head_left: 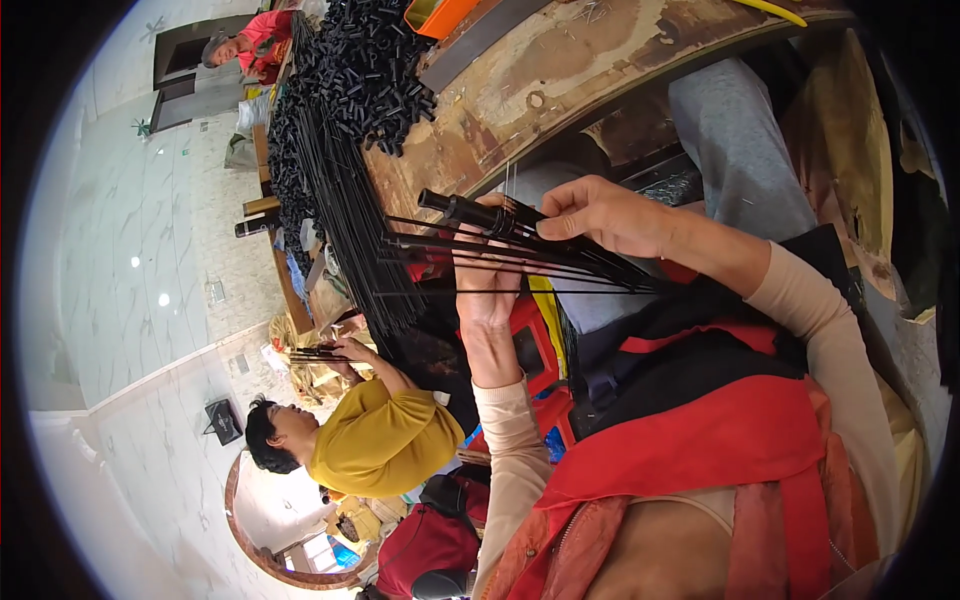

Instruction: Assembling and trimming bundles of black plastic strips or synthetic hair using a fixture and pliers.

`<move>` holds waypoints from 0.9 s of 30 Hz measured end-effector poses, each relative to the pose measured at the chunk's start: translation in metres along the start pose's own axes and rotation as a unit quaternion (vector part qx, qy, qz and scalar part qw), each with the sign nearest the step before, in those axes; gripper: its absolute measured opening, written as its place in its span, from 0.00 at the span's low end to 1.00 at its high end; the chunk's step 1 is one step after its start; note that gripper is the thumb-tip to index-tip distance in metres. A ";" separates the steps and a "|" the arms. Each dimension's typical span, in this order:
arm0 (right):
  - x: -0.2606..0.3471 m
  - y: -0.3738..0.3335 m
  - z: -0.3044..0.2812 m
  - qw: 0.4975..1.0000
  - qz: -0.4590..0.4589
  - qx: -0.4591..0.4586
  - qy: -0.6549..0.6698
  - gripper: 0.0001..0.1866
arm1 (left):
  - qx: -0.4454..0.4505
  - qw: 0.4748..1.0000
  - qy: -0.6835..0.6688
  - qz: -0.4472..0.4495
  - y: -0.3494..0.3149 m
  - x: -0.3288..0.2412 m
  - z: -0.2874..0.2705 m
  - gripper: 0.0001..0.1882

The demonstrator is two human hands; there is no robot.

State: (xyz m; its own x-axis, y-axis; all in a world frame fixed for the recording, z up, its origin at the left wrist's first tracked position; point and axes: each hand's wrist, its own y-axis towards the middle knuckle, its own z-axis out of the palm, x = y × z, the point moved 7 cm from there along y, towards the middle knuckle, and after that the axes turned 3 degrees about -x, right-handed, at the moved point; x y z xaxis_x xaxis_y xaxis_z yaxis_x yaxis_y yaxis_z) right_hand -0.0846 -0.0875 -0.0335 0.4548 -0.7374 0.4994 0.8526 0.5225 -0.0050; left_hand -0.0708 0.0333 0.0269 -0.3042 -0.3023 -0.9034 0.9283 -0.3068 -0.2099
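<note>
My left hand (pixel 487 280) is wrapped round a black umbrella frame (pixel 470 212), a thick tubular piece with several thin ribs spreading from it. My right hand (pixel 600 218) pinches at the same frame near its ringed collar, thumb and fingertips together. What lies between those fingertips is too small to make out. The thin ribs (pixel 560 258) run past both hands, some toward my lap and others out to the left. Part of the left palm is hidden behind the frame.
A worn wooden table (pixel 520 90) carries a heap of short black tubular parts (pixel 355 70) and a long bundle of black rods (pixel 345 210). An orange bin (pixel 440 15) stands at its far side. One person in yellow (pixel 385 435) handles similar parts; another person in red (pixel 262 42) is farther off.
</note>
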 end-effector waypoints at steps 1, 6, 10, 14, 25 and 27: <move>-0.002 0.000 0.002 0.999 0.032 0.018 0.033 0.06 | 0.001 1.000 0.009 -0.012 0.001 0.001 -0.001 0.22; 0.004 -0.001 0.012 0.999 -0.020 -0.016 0.024 0.05 | 0.092 0.995 -0.047 0.009 0.014 0.003 -0.007 0.17; 0.025 -0.012 0.019 0.983 -0.151 -0.101 -0.042 0.04 | 0.039 0.967 -0.241 -0.068 0.026 0.034 -0.008 0.18; 0.037 -0.020 0.011 0.958 -0.212 -0.177 -0.074 0.02 | -0.052 0.993 -0.076 0.070 0.008 0.001 0.056 0.11; 0.027 -0.019 0.044 0.961 -0.242 -0.119 -0.058 0.06 | -0.117 0.965 0.130 0.196 -0.019 -0.035 0.044 0.11; 0.024 -0.016 0.040 0.964 -0.232 -0.117 -0.053 0.06 | -0.126 0.963 0.108 0.213 -0.020 -0.033 0.042 0.09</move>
State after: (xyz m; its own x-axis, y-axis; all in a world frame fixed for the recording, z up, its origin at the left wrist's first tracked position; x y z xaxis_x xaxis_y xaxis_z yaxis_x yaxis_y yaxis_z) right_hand -0.0980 -0.0964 0.0131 -0.0081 -0.8139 0.5810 0.9983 0.0272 0.0520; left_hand -0.0884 0.0110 0.0764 0.1415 -0.1484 -0.9788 0.9898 0.0393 0.1371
